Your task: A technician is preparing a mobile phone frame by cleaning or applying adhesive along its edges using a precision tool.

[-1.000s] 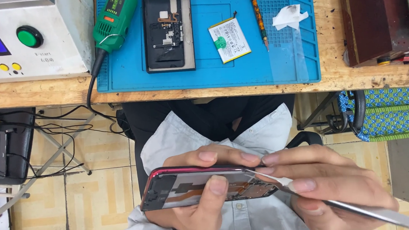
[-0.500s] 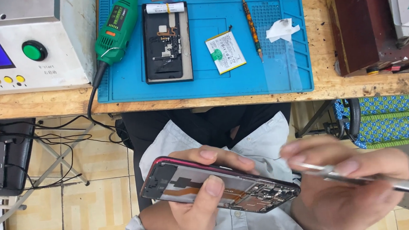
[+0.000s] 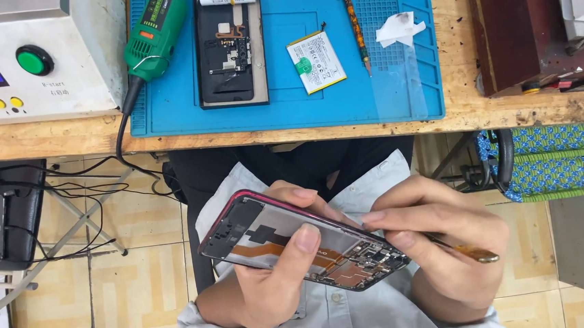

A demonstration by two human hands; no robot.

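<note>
A blue mat is lying on a wooden bench above a tiled floor, carrying a battery and a green rotary tool. Below the bench edge, over the lap, the left hand is gripping an opened phone from beneath, thumb pressing on top. The right hand is pinching a thin tool at the phone's right end.

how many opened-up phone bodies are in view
2: one opened phone frame held in the left hand over the lap, and one black phone body lying on the blue mat. Others may sit out of frame.
</note>
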